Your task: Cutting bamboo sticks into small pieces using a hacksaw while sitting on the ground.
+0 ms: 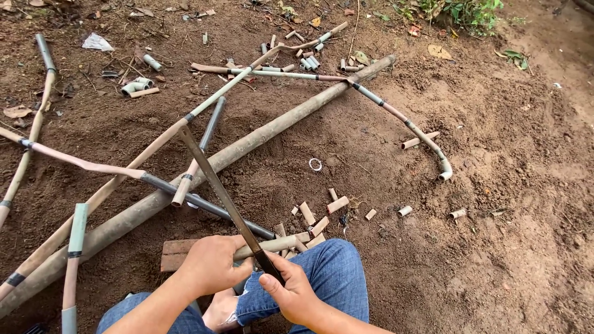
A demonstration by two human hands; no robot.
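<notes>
In the head view, the left hand (213, 263) is closed around a short muddy pipe piece (272, 245) and holds it down on a red brick (175, 253) just in front of the knee in blue jeans (331, 272). The right hand (291, 291) grips the handle end of a long saw blade (219, 188), which lies across the pipe piece and points away to the upper left. Several cut pipe stubs (322, 216) lie on the soil just beyond the brick. A long thick pipe (247, 145) runs diagonally over the ground, and thinner bent pipes cross it. A small white ring (315, 164) lies on the soil, apart from the stubs.
</notes>
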